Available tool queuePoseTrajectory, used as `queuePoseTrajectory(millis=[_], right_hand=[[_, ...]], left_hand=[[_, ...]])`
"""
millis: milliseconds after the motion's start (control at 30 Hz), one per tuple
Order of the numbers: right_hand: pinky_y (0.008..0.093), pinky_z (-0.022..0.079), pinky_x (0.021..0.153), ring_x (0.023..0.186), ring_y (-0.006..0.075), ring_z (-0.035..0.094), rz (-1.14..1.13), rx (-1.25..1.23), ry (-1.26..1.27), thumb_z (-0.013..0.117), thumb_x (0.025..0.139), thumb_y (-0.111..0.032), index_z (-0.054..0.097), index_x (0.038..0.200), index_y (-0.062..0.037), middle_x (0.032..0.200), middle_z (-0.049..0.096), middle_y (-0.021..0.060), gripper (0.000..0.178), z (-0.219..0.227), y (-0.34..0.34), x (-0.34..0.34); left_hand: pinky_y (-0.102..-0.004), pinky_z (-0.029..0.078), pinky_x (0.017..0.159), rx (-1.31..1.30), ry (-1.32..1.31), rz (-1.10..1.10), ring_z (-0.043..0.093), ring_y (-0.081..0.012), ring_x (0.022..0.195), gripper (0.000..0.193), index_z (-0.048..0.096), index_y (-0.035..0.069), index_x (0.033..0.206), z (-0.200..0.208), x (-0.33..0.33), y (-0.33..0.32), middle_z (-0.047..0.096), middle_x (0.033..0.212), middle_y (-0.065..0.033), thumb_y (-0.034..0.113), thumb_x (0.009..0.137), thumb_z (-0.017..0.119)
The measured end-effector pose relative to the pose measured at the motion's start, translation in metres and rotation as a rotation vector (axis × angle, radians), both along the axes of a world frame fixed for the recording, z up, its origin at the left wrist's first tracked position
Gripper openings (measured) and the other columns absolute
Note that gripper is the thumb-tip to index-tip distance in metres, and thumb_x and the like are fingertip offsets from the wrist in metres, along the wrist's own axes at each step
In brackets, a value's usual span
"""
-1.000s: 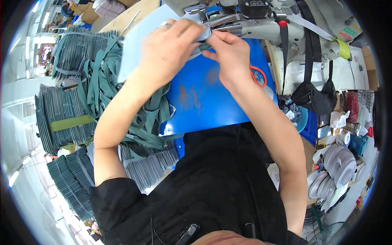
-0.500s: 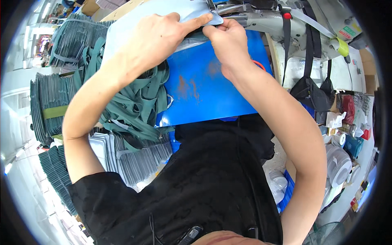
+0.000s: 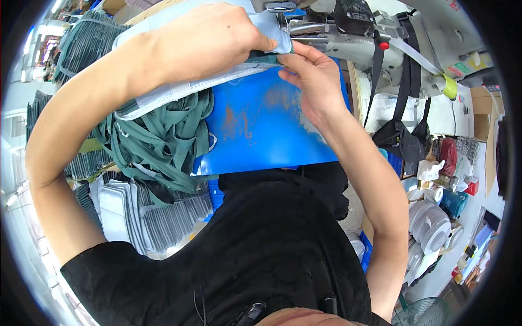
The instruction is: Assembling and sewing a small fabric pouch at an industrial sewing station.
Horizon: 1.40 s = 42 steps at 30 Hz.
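A light blue fabric piece (image 3: 265, 24) with a pale, stitched border lies under the sewing machine (image 3: 348, 41) at the top of the view. A dark green strip (image 3: 263, 57) runs along its near edge. My left hand (image 3: 217, 41) rests over the fabric, fingers curled and thumb pressing near the corner; part of its grip is hidden. Close to the machine's presser foot (image 3: 283, 20), my right hand (image 3: 321, 79) pinches the corner of the fabric and the strip between thumb and forefinger, its other fingers bent loosely.
A blue board (image 3: 261, 125) with brown worn patches spans the front of the machine. Left of it hangs a tangle of green webbing (image 3: 157, 136). Bundled stacks of grey-green pieces (image 3: 89, 46) stand farther left. Black pouches (image 3: 399, 138) hang at the right.
Both hands sit slightly lower in view, and the left arm has swung outward. The fabric has turned, showing its pale border and green strip along the near side.
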State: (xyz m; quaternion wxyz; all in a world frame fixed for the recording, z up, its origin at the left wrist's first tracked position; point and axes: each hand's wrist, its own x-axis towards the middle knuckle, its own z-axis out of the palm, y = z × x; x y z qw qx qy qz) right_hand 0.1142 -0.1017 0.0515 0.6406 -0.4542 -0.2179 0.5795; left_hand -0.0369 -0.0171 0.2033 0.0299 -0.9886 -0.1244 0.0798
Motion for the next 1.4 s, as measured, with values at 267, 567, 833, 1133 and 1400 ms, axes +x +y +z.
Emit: queuePoseTrajectory(millis=[267,567,833,1133,1400], right_hand=[[0.0282,0.054,0.071,0.084,0.0123,0.068,-0.117,-0.097,0.064,0.080,0.088,-0.011,0.073,0.100,-0.0027,0.094,0.073,0.0045,0.016,0.006,0.012,-0.006],[0.0278,0.054,0.067,0.081,0.0128,0.069,-0.145,-0.077,0.094,0.080,0.089,-0.013,0.072,0.104,-0.0008,0.094,0.073,0.0056,0.021,0.003,0.008,-0.005],[0.0266,0.054,0.070,0.080,0.0108,0.067,-0.108,-0.032,0.130,0.077,0.092,-0.012,0.072,0.112,0.0024,0.095,0.073,0.0061,0.025,-0.004,0.004,-0.002],[0.0285,0.047,0.064,0.070,0.0114,0.058,-0.015,0.203,-0.382,0.066,0.094,-0.012,0.067,0.123,0.0023,0.082,0.066,0.0004,0.032,-0.023,-0.037,0.013],[0.0271,0.041,0.059,0.062,0.0087,0.048,0.030,0.246,-1.030,0.069,0.098,-0.016,0.060,0.135,-0.0024,0.071,0.053,-0.0004,0.041,-0.020,-0.048,0.009]], left_hand=[[-0.0441,0.056,0.069,0.243,0.038,-0.055,0.071,-0.0351,0.075,0.038,0.072,0.004,0.122,-0.005,0.013,-0.004,0.068,0.077,-0.0186,0.005,0.086,0.063],[-0.0362,0.058,0.056,0.380,-0.089,0.007,0.073,-0.0301,0.065,0.035,0.066,-0.008,0.120,-0.043,0.021,-0.028,0.070,0.072,-0.0152,0.008,0.089,0.062],[-0.0436,0.057,0.056,0.226,-0.302,0.287,0.072,-0.0362,0.066,0.024,0.060,-0.004,0.103,-0.086,0.042,-0.050,0.069,0.070,-0.0180,0.006,0.082,0.065],[-0.0447,0.055,0.057,0.070,-0.594,0.575,0.071,-0.0366,0.065,0.026,0.053,-0.003,0.110,-0.114,0.045,-0.050,0.068,0.067,-0.0179,0.009,0.090,0.064],[-0.0352,0.051,0.092,-0.094,-1.178,0.900,0.060,-0.0221,0.118,0.050,0.055,0.004,0.140,-0.205,-0.069,-0.017,0.062,0.132,-0.0117,0.016,0.095,0.071]])
